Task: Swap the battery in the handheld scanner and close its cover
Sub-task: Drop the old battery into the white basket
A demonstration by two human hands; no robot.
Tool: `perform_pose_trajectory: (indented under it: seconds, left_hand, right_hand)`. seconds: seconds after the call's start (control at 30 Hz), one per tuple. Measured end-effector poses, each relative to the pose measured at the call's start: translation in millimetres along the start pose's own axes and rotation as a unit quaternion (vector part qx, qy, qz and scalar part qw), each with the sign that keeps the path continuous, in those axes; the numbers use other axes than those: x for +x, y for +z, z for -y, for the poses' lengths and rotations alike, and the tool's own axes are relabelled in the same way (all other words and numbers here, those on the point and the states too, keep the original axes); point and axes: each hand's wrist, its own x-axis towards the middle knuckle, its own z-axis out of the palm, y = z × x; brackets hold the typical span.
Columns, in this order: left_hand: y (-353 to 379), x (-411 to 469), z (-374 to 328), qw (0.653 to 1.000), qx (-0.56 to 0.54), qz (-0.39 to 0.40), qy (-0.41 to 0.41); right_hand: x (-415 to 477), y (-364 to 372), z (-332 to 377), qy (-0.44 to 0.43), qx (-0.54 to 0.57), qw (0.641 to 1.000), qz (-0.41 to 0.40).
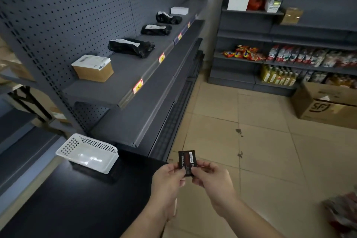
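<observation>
Currently both hands pinch the battery (187, 162) at lower centre of frame: left hand (167, 181) on its left edge, right hand (209, 178) on its right edge, label facing up. Scanner isn't in view, so can't tell if this cell is old or new. Insertion and cover closing look still pending. White basket (87, 152) at lower left sits untouched.

We have a single wide-angle view from the wearer's head, looking forward and down. Both hands (185, 177) sit close at the bottom centre; the grey shelving (146, 75) runs away along our left, the tiled floor (260, 141) ahead, stocked shelves (289, 58) farther off.
</observation>
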Motion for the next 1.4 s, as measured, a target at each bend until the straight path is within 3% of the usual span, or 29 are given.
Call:
perform_pose_trajectory:
  seconds: [0.17,0.43,0.67,0.9,1.2,1.4]
  left_hand:
    - [9,57,-19,0.999,0.002,-0.040,-0.002]
    - [12,143,-50,0.980,-0.078,-0.181,-0.020]
    - [-40,149,-68,0.915,-0.169,-0.367,-0.015]
    - [-111,126,-63,0.853,-0.230,-0.468,0.001]
    - [-189,201,-13,0.800,-0.251,-0.539,-0.081]
    - [-220,262,11,0.789,-0.182,-0.574,-0.119]
  right_hand:
    - [64,19,19,0.015,-0.009,0.999,0.036]
    - [172,68,50,0.040,-0.084,0.983,0.156]
    - [202,162,51,0.069,-0.169,0.922,0.340]
    - [184,256,12,0.110,-0.237,0.855,0.448]
    - [219,344,-62,0.100,-0.353,0.818,0.443]
    - [246,383,-107,0.056,-0.428,0.801,0.414]
